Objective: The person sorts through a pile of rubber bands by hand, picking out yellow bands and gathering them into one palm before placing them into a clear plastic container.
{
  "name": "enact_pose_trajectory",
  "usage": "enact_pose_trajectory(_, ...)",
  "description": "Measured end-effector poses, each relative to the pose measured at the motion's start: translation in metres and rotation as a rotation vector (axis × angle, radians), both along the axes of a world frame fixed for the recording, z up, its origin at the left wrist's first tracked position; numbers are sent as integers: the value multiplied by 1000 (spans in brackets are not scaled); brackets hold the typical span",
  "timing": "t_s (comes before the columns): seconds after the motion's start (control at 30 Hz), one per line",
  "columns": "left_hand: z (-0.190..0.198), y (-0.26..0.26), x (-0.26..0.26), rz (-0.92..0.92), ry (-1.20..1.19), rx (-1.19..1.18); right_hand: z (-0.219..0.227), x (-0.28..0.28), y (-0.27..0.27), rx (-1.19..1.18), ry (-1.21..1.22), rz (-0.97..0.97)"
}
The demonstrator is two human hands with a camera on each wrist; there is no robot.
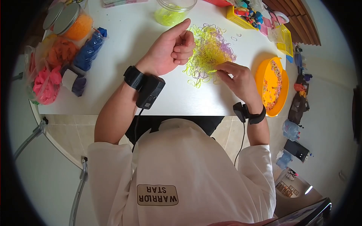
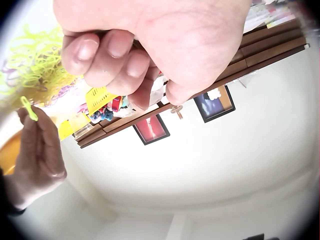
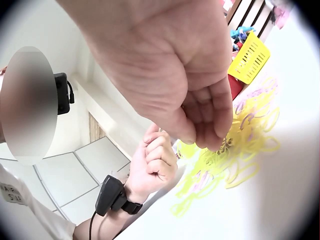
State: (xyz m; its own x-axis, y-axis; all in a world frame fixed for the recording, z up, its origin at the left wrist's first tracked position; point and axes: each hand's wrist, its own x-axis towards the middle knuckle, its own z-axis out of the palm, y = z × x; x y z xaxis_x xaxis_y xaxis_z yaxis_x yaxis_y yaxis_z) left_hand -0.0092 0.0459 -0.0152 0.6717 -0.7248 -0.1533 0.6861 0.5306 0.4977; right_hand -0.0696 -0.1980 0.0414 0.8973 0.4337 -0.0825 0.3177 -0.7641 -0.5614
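Note:
Yellow-green, yellow and pale purple rubber bands (image 1: 207, 49) lie in a loose heap on the white table. My right hand (image 1: 239, 80) is at the heap's near right edge, thumb and fingertips together. In the left wrist view, that hand (image 2: 40, 155) pinches a yellow-green band (image 2: 29, 108). My left hand (image 1: 167, 49) is raised at the heap's left side, palm turned up and fingers curled; no item shows in it. The right wrist view shows the left hand (image 3: 154, 162) curled beyond the right hand (image 3: 165, 75). The right palm's inside is partly hidden.
A clear round tub (image 1: 169, 15) of green bands stands behind the left hand. An orange tray (image 1: 272, 86) with small pieces sits at the right. Jars (image 1: 77, 24) and bagged coloured items (image 1: 47, 81) are at the left, yellow baskets (image 1: 239, 19) at the back right.

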Motion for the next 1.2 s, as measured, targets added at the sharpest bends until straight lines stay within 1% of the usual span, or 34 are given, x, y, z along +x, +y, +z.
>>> enact_pose_trajectory(0.23, 0, -2, -1, -5, 12, 6, 12, 0, 9, 16, 78, -130)
enact_pose_trajectory(0.33, 0, -2, -1, -4, 18, 15, 13, 2, 5, -7, 67, -120)
enact_pose_trajectory(0.43, -2, -3, -1, -12, 13, 11, 10, 4, 2, 76, 52, -101)
enact_pose_trajectory(0.53, -2, -4, -2, -18, 28, 7, 7, 5, -1, 204, 103, -156)
enact_pose_trajectory(0.63, 0, -4, -3, -6, 20, 20, 7, 7, 1, 175, 51, -212)
enact_pose_trajectory(0.73, 1, -6, -4, 5, 9, 33, 12, 7, 7, 168, 11, -201)
enact_pose_trajectory(0.83, 2, -10, -6, -67, -38, 96, 19, 10, 14, 199, -85, -69)
enact_pose_trajectory(0.93, 4, -18, -11, -129, -21, 159, 21, 17, 28, 276, -137, 29)
enact_pose_trajectory(1.03, 4, -17, -13, -178, -45, 157, 22, 20, 41, 183, -153, 66)
enact_pose_trajectory(1.07, 7, -17, -15, -139, -14, 202, 22, 21, 42, 155, -182, 78)
enact_pose_trajectory(1.17, 4, -14, -12, -134, -27, 132, 19, 22, 40, 195, -234, 66)
enact_pose_trajectory(1.2, 4, -13, -12, -105, -34, 123, 19, 21, 37, 178, -212, 25)
